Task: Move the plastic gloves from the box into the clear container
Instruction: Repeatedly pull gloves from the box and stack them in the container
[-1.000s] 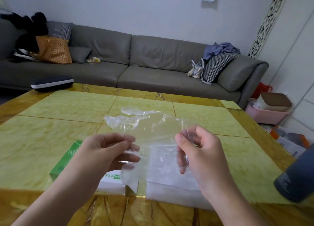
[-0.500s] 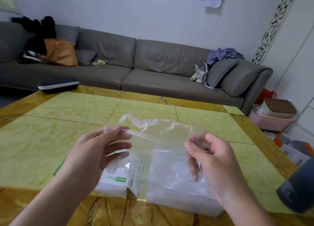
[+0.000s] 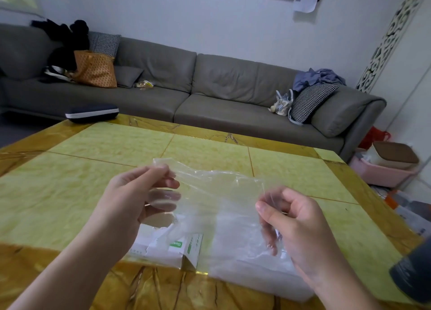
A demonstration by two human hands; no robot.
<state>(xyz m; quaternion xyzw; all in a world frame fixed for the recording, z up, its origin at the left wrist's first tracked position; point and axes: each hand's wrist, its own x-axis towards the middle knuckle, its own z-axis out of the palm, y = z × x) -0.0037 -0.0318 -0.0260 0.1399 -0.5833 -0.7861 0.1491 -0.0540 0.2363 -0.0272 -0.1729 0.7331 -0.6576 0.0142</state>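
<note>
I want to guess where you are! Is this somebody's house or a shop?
Most likely a house, in the living room. A long grey sofa with cushions and an orange bag stands along the wall, and a yellow-tiled table sits before it, where someone's hands hold a plastic glove.

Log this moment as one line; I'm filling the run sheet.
left hand: pinches plastic glove | right hand: pinches glove | glove: spread above clear container | box: beside container
</note>
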